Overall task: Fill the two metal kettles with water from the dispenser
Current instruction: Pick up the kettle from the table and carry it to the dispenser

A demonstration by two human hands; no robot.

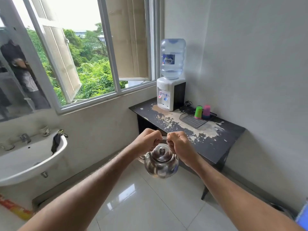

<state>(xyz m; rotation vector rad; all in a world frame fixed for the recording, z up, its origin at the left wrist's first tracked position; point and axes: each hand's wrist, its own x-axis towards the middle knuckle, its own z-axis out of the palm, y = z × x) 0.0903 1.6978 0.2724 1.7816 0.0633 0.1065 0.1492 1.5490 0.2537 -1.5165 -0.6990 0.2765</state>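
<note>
Far left: white ceramic wall basin (31,157) with a dark cloth (57,142) draped over its rim. Open white-framed window (86,64) above, foliage outside.

Centre, near: left hand (146,140) and right hand (179,144) both curled round the thin wire handle (164,138) of one round polished metal kettle (160,161). Fists nearly touching, handle showing between them. Kettle hangs upright in the air over the white tiled floor (141,197), lid on, just short of the near edge of the black table with peeling top (216,147). Only one kettle in view; the second is not visible.

Right, far: white tabletop water dispenser carrying an inverted blue-tinted bottle (171,77), at the far end of the table, well apart from the kettle. Red and blue taps on its front. Right of it, a dark wire tray (191,120) with a green cup (198,112) and a pink cup (206,111) upside down.

Step, as judged: carrying the first kettle to the dispenser; no filling begun. Next move calls for removing the lid, or lining the opening up under a tap, then freeing one hand to press the tap.
</note>
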